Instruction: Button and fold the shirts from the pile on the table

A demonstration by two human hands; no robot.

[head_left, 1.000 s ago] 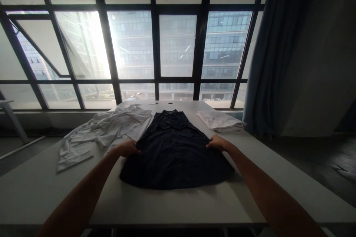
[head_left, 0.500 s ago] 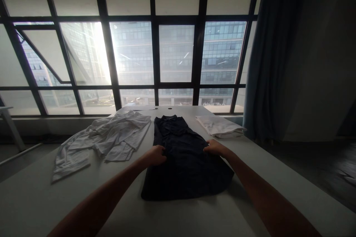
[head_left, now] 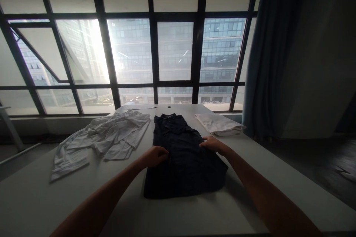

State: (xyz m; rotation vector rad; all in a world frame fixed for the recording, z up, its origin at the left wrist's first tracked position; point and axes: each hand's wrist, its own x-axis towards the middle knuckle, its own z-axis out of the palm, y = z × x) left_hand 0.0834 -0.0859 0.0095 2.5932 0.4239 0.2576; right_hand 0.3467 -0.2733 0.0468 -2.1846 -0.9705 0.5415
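A dark navy shirt (head_left: 185,170) lies lengthwise on the white table, its collar at the far end and its hem towards me. Its sides are tucked in, so it forms a long narrow shape. My left hand (head_left: 157,155) is closed on the shirt's left side, about midway along. On the opposite edge, slightly farther off, my right hand (head_left: 213,144) pinches the cloth between thumb and fingers. The fingertips of both hands are partly hidden against the dark fabric.
A crumpled white shirt (head_left: 111,133) spreads over the left part of the table (head_left: 167,218). At the right lies a folded white garment (head_left: 219,124). Windows (head_left: 175,52) stand behind the table, and a blue curtain (head_left: 267,63) hangs at the right.
Both hands have shifted slightly, the right one to the left. The shirt's lower right corner has moved inward, and its hem looks a little narrower.
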